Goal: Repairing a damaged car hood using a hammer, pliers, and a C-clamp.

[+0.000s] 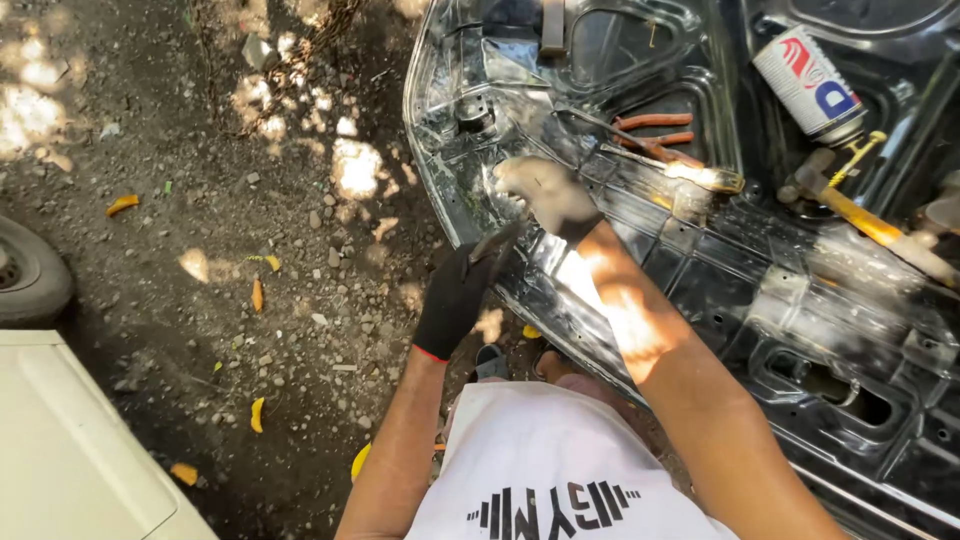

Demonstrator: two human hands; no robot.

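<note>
Black sheet-metal car panel point(640, 200), inner side up, lies on bare gravelly ground point(200, 250) and fills the upper right of the view, its near edge running just past the person's knees. Nearest the camera: white shirt point(540, 470) with both forearms reaching forward. Left hand point(455, 295), in a black glove, sits at the panel's near left edge; fingers curled together around a small dark object, whose kind cannot be told. Right hand point(548, 193), in a dusty grey glove, rests on the panel surface just beyond the left hand, fingers bent and pressed down on the metal; whether it grips anything cannot be told. Beyond the right hand, on the panel: orange-handled pliers point(655, 132), then a yellow-handled tool point(705, 178) lying flat. Further right, a hammer point(850, 205) with yellow shaft. At the far edge, a white spray can point(808, 85) on its side. Off panel, left: tyre edge point(30, 275), pale car body point(70, 450), scattered yellow leaves point(257, 412).
</note>
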